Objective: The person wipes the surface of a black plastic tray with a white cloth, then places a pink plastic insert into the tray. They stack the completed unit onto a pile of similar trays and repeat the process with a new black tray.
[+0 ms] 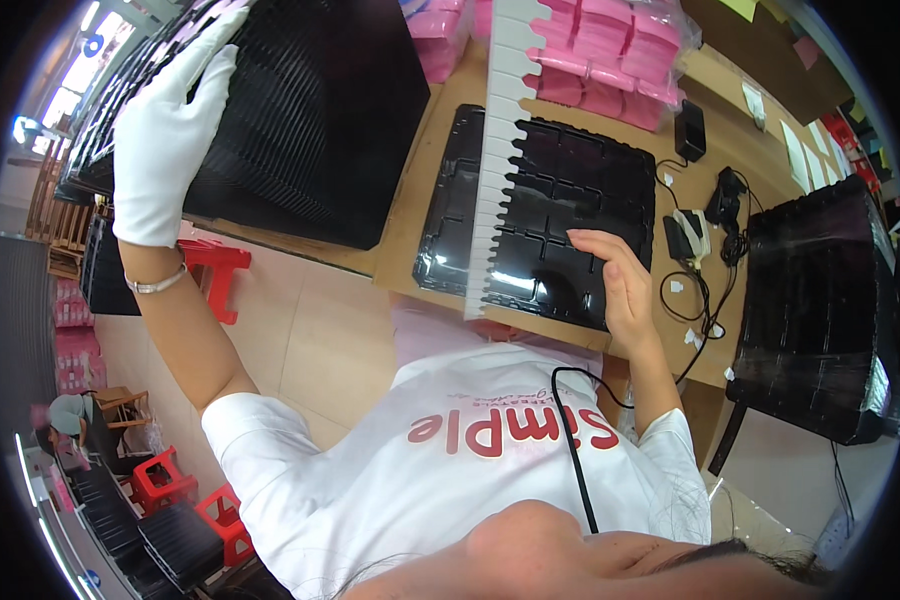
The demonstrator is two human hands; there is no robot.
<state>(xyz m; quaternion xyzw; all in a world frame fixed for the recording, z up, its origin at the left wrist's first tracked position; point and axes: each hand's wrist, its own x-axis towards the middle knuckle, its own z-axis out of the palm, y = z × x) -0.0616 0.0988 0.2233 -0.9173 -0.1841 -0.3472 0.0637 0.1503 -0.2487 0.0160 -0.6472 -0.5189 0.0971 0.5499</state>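
My left hand (165, 150), in a white glove, reaches up over the tall stack of black plastic trays (320, 130) on the left. Its fingers are stretched out along the stack's upper edge, with the thumb apart. A single black plastic tray (570, 170) with moulded compartments lies on the table in front of me. My bare right hand (620, 290) rests at the tray's right near corner, fingers extended and slightly bent. Across the left part of this tray runs a long pale strip with a toothed edge (490, 180); what it is made of I cannot tell.
Pink packs in clear plastic (610, 50) sit at the table's back. On the right are a black power adapter (689, 132), tangled cables (730, 230) and another stack of black trays (810, 310). Behind on the left are red stools (165, 480) and a person (75, 420).
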